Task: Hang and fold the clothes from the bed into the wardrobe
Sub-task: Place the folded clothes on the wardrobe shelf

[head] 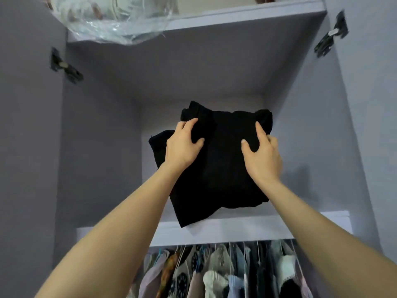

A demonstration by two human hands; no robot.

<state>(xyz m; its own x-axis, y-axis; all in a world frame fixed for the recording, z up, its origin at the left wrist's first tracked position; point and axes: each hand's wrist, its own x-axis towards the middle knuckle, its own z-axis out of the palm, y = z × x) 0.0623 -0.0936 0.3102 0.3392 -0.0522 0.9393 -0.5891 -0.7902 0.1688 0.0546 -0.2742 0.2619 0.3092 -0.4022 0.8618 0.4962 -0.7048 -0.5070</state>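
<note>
Grip: the folded black garment (pixel 217 164) is held from both sides at the centre of the frame; the left hand (pixel 182 145) is curled over its left upper edge with the thumb pressed on top, and the right hand (pixel 261 153) is clamped on its right upper part with the thumb spread across the fabric.
Wardrobe (pixel 103 130): a grey-lilac cabinet is seen filling the whole frame, with both doors swung open at the left and right edges.
Shelf (pixel 236 230): a pale board is seen across the lower middle; the garment's lower corner hangs over its front edge, while the rest is held over the compartment above it.
Hanging clothes (pixel 217 274): a packed row of patterned and plain garments on hangers is seen along the bottom centre, below the shelf.
Plastic-wrapped bundle (pixel 111 16): clear wrapping is seen at the upper left, on the top shelf and jutting past its edge.
Hinges: a dark left hinge (pixel 64 66) is fixed at the upper left, a dark right hinge (pixel 332 36) at the upper right.
</note>
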